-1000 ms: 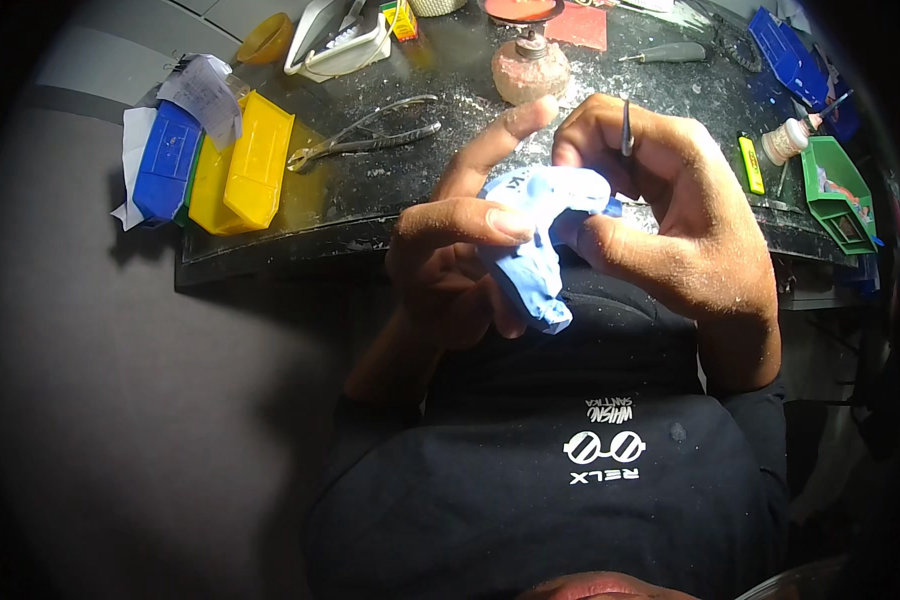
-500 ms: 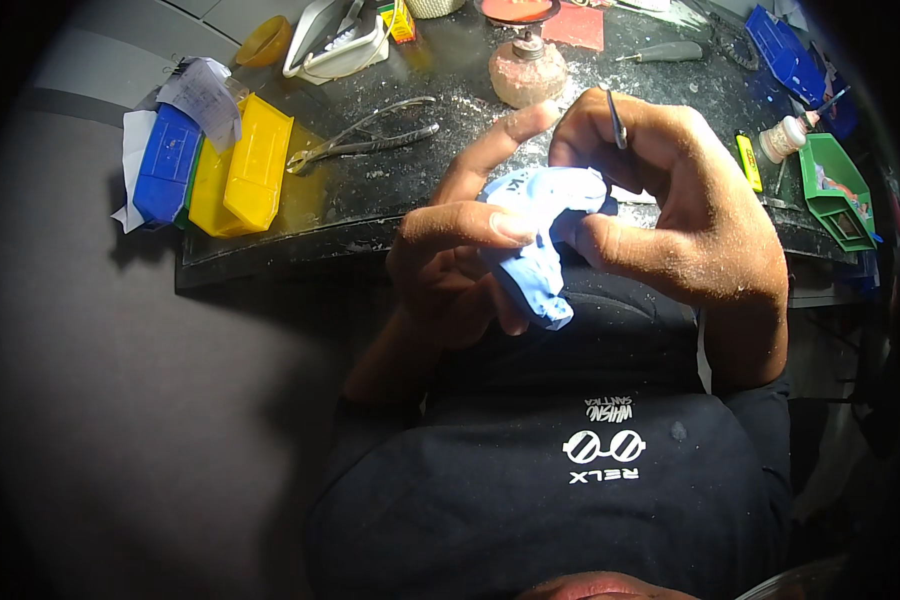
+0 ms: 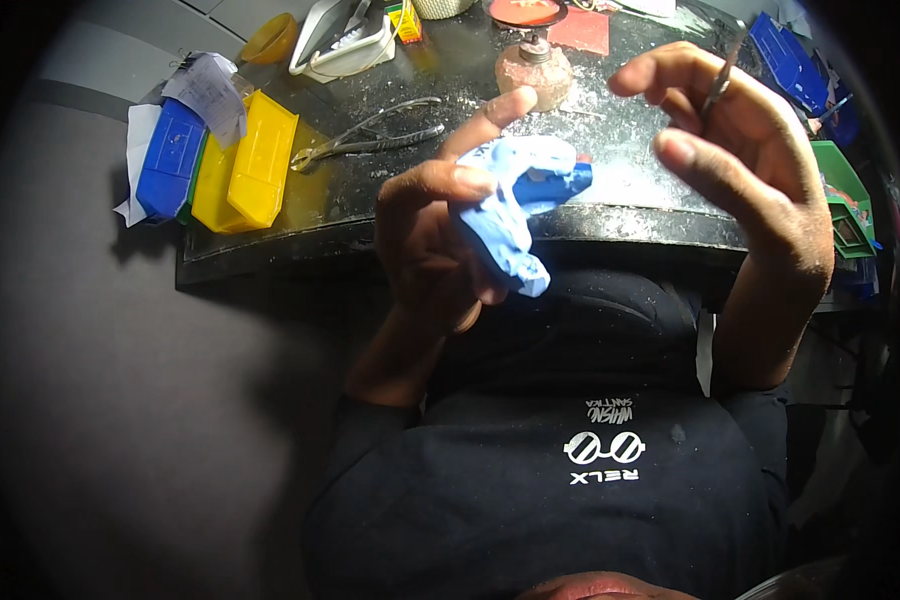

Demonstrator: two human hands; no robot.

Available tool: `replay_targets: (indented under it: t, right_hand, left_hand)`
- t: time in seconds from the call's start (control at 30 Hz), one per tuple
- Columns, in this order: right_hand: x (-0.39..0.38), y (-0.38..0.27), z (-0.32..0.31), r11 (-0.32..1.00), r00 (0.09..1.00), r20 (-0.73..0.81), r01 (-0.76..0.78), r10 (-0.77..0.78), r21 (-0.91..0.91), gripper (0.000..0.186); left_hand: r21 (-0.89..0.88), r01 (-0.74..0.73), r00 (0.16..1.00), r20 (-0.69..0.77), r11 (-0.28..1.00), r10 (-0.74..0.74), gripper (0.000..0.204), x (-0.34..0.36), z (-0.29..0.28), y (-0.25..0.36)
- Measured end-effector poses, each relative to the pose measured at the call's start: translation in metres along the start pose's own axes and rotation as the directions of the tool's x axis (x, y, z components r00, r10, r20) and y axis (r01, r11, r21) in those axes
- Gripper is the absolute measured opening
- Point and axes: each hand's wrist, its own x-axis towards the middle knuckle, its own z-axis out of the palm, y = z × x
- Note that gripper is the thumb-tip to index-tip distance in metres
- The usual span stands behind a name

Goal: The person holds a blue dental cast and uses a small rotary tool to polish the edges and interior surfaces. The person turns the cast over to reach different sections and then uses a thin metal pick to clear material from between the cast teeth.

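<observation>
A light-blue dental cast (image 3: pixel 515 210), horseshoe-shaped and brightly lit, is tilted above the workbench's near edge. My left hand (image 3: pixel 425 230) grips it at its left side, thumb on top, index finger stretched out beyond it. To the right, clear of the cast, my right hand (image 3: pixel 760 170) is raised with thumb and fingers spread. A thin metal hand tool (image 3: pixel 718 88) is tucked between its fingers; part of it is hidden. Behind the cast stands a round, wax-smeared spirit burner (image 3: pixel 533 78) with a metal neck.
Pliers (image 3: pixel 370 135) lie on the dusty black bench (image 3: pixel 290 245). Yellow (image 3: pixel 260 170) and blue bins (image 3: pixel 170 155) stand left, a white tray (image 3: pixel 345 62) behind. A pan of red wax (image 3: pixel 527 12) and a pink wax sheet (image 3: pixel 588 33) are at the back; a green bin (image 3: pixel 850 200) is right.
My right hand has come away from the cast, up and to the right, its fingers opening out with the tool still in it. My left hand has shifted slightly left and up with the cast.
</observation>
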Motion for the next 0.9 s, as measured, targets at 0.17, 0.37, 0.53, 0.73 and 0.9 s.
replay_targets:
  t: [0.17, 0.37, 0.53, 0.73, 0.9]
  right_hand:
    - [0.01, 0.021, -0.02, 0.998, 0.999, 0.022, 0.026, -0.028, 0.058, 0.041]
    - [0.018, 0.028, -0.014, 0.949, 0.985, -0.085, 0.12, -0.151, -0.293, 0.045]
    - [0.029, 0.054, -0.021, 0.974, 0.948, -0.227, 0.228, -0.225, -0.01, 0.029]
    - [0.064, 0.08, -0.03, 0.914, 0.878, -0.352, 0.388, -0.325, 0.123, 0.013]
    - [0.075, 0.095, -0.026, 0.948, 0.874, -0.442, 0.288, -0.201, 0.138, 0.027]
  left_hand:
    - [-0.056, 0.015, 1.0, -0.023, 0.998, -0.016, 0.068, 0.001, -0.005, 0.0]
    - [0.12, 0.051, 0.993, -0.11, 0.992, -0.037, 0.072, -0.002, -0.006, -0.003]
    - [0.203, 0.052, 0.99, -0.139, 0.978, -0.024, 0.076, 0.002, -0.006, 0.001]
    - [0.306, -0.022, 0.999, -0.017, 0.952, 0.028, 0.068, 0.019, -0.033, 0.0]
    - [0.266, -0.019, 0.994, -0.1, 0.964, 0.047, 0.067, 0.041, -0.046, 0.009]
